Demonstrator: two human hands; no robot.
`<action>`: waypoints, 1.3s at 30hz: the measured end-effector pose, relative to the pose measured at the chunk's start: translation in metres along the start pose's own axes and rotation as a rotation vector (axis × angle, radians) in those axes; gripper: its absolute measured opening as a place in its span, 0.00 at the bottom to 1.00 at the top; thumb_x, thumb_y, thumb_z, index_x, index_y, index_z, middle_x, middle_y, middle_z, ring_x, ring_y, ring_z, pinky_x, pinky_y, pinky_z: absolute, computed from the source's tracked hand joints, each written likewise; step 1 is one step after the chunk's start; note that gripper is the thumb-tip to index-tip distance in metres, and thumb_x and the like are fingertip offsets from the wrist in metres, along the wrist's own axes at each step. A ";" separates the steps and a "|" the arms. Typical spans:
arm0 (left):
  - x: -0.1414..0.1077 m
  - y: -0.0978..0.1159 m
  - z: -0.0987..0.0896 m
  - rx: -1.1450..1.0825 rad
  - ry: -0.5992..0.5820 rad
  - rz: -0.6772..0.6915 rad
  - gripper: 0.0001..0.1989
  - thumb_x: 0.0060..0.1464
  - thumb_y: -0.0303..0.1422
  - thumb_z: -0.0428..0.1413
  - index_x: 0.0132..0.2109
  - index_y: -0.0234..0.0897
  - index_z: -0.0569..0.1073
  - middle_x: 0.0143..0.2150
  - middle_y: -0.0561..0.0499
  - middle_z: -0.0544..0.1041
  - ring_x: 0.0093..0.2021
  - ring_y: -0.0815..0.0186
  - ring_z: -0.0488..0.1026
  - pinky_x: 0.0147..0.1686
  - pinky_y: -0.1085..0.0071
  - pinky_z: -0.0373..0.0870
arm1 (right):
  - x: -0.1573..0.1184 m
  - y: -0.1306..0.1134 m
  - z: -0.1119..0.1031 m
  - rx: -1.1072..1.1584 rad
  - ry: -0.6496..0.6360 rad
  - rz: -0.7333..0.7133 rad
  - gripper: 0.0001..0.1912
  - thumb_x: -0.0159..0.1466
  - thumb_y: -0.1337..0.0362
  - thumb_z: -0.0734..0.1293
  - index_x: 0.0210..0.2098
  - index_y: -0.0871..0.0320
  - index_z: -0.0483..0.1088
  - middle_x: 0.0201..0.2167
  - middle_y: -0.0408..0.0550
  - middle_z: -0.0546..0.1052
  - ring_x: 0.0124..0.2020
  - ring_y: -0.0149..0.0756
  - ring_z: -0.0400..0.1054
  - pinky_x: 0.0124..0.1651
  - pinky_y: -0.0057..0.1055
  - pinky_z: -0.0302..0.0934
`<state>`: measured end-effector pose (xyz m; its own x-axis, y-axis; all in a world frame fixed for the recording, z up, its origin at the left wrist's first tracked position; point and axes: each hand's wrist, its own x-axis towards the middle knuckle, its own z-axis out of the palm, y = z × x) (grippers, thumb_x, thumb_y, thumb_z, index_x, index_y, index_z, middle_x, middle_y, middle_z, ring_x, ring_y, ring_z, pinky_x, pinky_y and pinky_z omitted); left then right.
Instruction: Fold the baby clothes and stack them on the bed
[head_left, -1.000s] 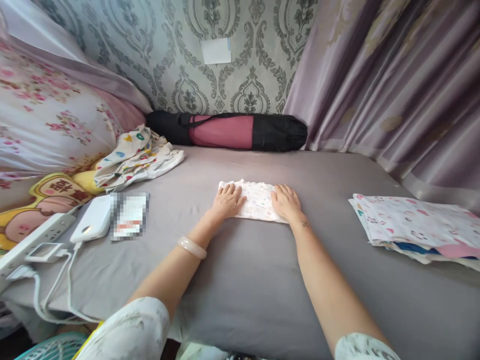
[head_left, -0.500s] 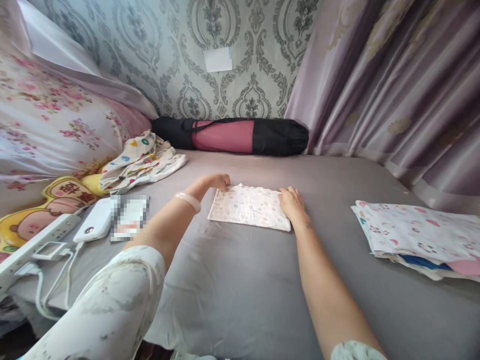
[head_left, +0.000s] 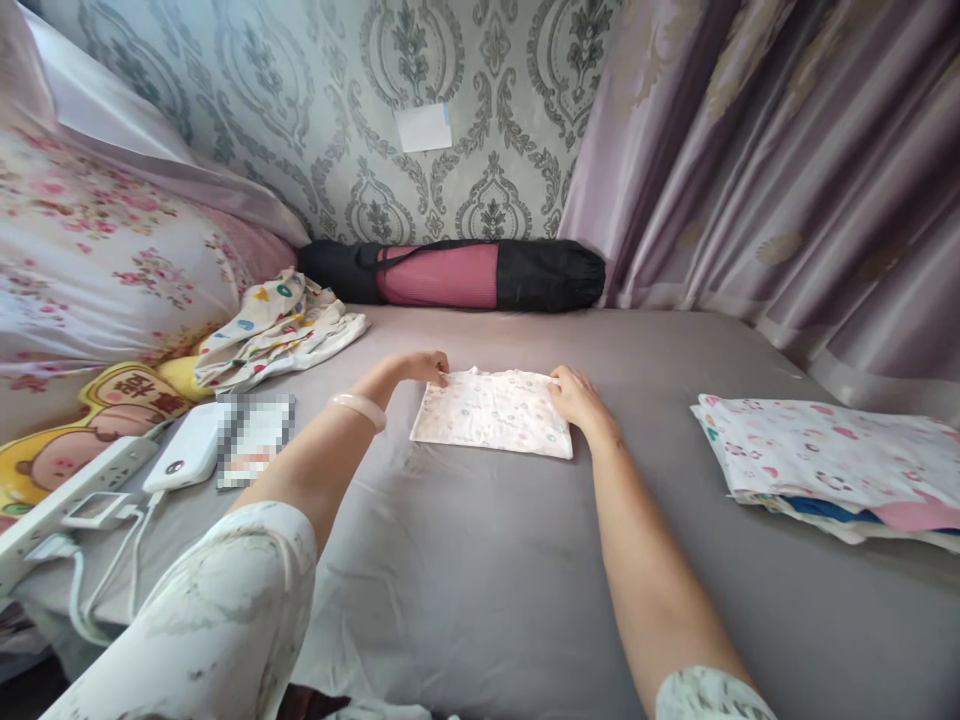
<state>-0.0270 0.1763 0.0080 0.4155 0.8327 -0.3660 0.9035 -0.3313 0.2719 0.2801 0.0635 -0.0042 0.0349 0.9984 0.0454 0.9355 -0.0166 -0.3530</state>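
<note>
A folded white cloth with a small pastel print (head_left: 491, 412) lies flat on the grey bed sheet (head_left: 480, 560) in front of me; whether it is a garment I cannot tell. My left hand (head_left: 429, 367) pinches its far left corner, fingers closed on the fabric. At the far right corner my right hand (head_left: 579, 397) grips the edge between thumb and fingers. A pale bangle (head_left: 360, 408) circles my left wrist.
A stack of folded printed cloths (head_left: 832, 450) sits at the right. Along the wall lies a black and pink mat bag (head_left: 442, 275). Crumpled printed fabric (head_left: 281, 330), a power bank (head_left: 187, 447), a power strip (head_left: 82, 500) with cables and a cartoon cushion (head_left: 90, 420) are at the left.
My right thumb and fingers have closed on the cloth's far right corner. My left hand keeps its pinch. The whole view has shifted slightly.
</note>
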 end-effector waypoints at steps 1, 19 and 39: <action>-0.006 0.000 -0.002 -0.033 0.017 0.004 0.29 0.42 0.40 0.57 0.53 0.37 0.73 0.51 0.44 0.77 0.45 0.61 0.74 0.40 0.74 0.68 | 0.000 0.001 -0.004 0.048 -0.012 -0.011 0.15 0.67 0.65 0.57 0.50 0.57 0.69 0.49 0.54 0.74 0.50 0.42 0.67 0.49 0.34 0.59; -0.101 0.019 -0.070 -0.289 0.051 0.257 0.18 0.49 0.46 0.57 0.40 0.38 0.79 0.39 0.48 0.81 0.40 0.63 0.76 0.40 0.70 0.68 | -0.039 0.008 -0.093 0.888 -0.011 -0.192 0.22 0.53 0.49 0.72 0.41 0.57 0.76 0.40 0.50 0.80 0.42 0.41 0.73 0.50 0.38 0.64; -0.075 0.000 0.063 0.188 0.538 0.431 0.19 0.57 0.25 0.44 0.47 0.41 0.77 0.49 0.46 0.78 0.52 0.60 0.70 0.53 0.61 0.64 | -0.004 0.027 -0.041 0.316 -0.344 -0.230 0.12 0.49 0.74 0.67 0.30 0.56 0.78 0.28 0.40 0.78 0.34 0.34 0.71 0.37 0.25 0.63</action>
<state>-0.0513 0.0861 -0.0208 0.6741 0.6977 0.2426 0.6933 -0.7109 0.1181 0.3193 0.0567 0.0246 -0.3260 0.9356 -0.1360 0.7518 0.1693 -0.6373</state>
